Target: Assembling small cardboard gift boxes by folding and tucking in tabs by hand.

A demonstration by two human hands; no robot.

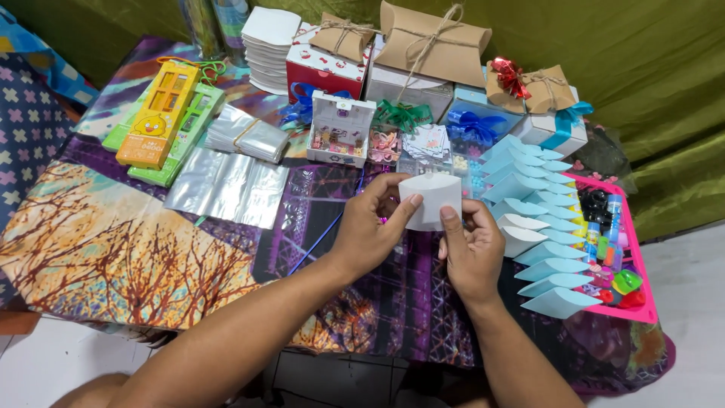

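Note:
Both of my hands hold a small white pillow-shaped paper box (430, 200) above the middle of the table. My left hand (371, 227) grips its left edge with thumb and fingers. My right hand (470, 249) holds its lower right side, thumb pressed on the front. To the right lies a row of several folded pale blue and white pillow boxes (540, 227), overlapping down the table.
A pink tray (638, 261) of small colourful trinkets sits at the right. Clear plastic bags (226, 185), orange and green packs (160, 113), a stack of flat white boxes (268, 45), brown kraft boxes (434, 38) and ribboned gift boxes fill the back.

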